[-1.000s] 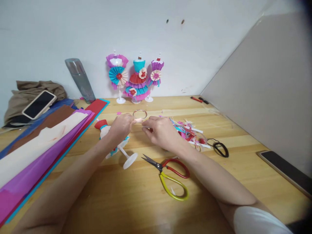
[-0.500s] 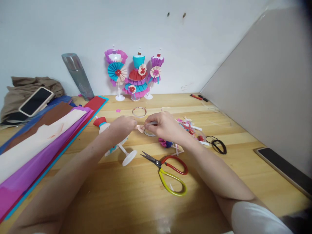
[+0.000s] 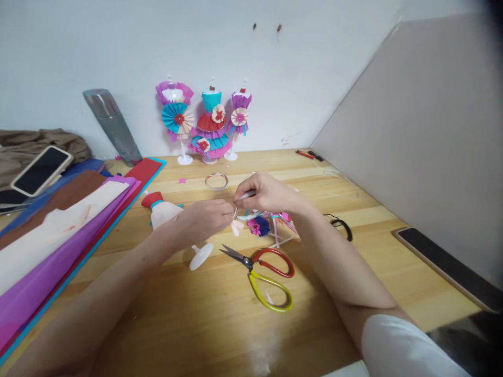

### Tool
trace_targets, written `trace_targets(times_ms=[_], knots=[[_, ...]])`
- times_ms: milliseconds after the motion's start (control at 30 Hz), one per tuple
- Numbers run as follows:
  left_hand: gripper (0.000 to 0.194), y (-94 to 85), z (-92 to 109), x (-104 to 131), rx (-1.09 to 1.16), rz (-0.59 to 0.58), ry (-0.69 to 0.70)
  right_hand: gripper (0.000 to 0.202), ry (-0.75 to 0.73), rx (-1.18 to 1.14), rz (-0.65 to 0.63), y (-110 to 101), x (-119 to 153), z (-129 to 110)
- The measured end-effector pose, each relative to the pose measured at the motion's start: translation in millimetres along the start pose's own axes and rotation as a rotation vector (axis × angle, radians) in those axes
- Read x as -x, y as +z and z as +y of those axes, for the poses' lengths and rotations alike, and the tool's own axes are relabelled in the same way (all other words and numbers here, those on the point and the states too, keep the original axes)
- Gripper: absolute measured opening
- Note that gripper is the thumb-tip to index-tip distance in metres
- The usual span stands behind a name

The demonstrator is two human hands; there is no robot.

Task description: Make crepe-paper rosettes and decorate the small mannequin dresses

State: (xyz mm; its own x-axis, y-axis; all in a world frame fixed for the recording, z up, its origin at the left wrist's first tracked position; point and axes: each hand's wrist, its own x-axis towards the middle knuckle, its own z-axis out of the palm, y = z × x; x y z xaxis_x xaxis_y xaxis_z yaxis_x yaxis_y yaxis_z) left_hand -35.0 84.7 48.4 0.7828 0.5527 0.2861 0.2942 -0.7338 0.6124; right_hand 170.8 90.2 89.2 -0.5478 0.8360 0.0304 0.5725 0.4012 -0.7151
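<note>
My left hand [image 3: 206, 217] is closed with its fingertips at a small pale pink piece of paper [image 3: 237, 226] hanging just below them. Fingertips of my right hand [image 3: 261, 192] pinch a thin white strip [image 3: 247, 194] and meet the left ones. Under my left hand lies a small dress form with a red top [image 3: 152, 199] and white skirt, its round white base [image 3: 201, 256] showing below my wrist. Open scissors [image 3: 255, 267] with red and yellow handles lie nearer to me. A purple and blue paper rosette [image 3: 259, 226] is below my right hand.
Three decorated dress forms [image 3: 212, 123] stand by the wall. Coloured paper sheets [image 3: 78, 209], a phone [image 3: 42, 170] and a tilted bottle [image 3: 113, 128] are at left. A tape ring [image 3: 216, 181] lies behind my hands; another phone [image 3: 448, 267] is at right.
The view has shifted slightly to the right. My hands have come closer together, and the pale pink piece now hangs below my fingertips instead of stretching between them.
</note>
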Motion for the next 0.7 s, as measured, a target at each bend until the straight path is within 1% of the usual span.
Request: trace_targets(times_ms=[67,133,200,267,400,533,600,700], knots=[[0.016,-4.4,3.2,-1.0,0.103,-0.022,0.016,0.013,-0.029,-0.132,-0.057,-4.5,-0.1,5.4],[0.020,-8.2,6.5,-0.9,0.257,0.030,-0.034,0.013,-0.061,-0.280,-0.081,-6.6,-0.2,8.4],[0.023,-10.2,8.8,0.1,0.459,0.063,-0.119,0.014,-0.077,-0.395,-0.050,-5.7,-0.6,8.1],[0.028,-10.2,8.8,1.2,0.670,0.092,-0.196,0.016,-0.078,-0.455,0.011,-2.4,-1.2,5.5],[0.036,-6.8,0.3,1.7,0.968,0.226,-0.311,0.025,-0.066,-0.459,0.080,5.8,-2.8,1.0],[0.040,-3.8,-6.4,0.5,1.126,0.271,-0.327,0.033,-0.051,-0.450,0.133,10.7,-4.3,2.0],[0.044,-3.1,-4.0,-0.7,1.160,0.294,-0.317,0.035,-0.064,-0.478,0.132,12.0,-4.7,3.0],[0.045,-3.9,3.9,-2.8,1.176,0.374,-0.312,0.037,-0.055,-0.488,0.136,14.3,-5.3,3.0]])
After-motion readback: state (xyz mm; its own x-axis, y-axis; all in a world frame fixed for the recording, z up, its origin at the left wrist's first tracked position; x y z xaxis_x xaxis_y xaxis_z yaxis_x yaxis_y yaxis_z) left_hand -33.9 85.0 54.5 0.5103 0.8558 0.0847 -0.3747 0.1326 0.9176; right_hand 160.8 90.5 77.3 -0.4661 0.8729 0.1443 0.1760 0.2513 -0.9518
